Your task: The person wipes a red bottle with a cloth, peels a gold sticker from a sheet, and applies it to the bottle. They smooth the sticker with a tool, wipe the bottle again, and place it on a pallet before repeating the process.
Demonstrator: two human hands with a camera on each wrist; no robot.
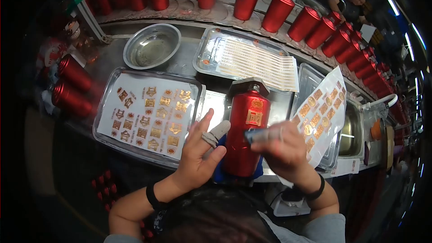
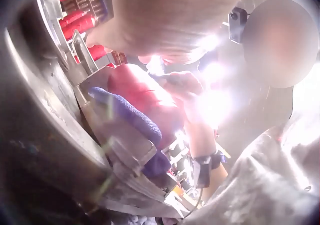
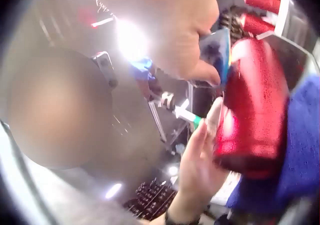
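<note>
On a blue cloth (image 1: pixel 259 169), a red bottle (image 1: pixel 240 157) is flanked by the left hand (image 1: pixel 198 153), fingers extended, while a flat blue-edged tool (image 3: pixel 218 57) is pinched beside it by the right hand (image 1: pixel 288 150).

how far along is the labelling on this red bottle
Probably partway. A round gold emblem and square gold label already sit on the red bottle's upper front. The right hand holds a blue-edged flat tool at it, seemingly smoothing; the left hand is alongside. What the right hand covers can't be judged. More labelling is likely left, since the left sheet bears many gold stickers.
</note>
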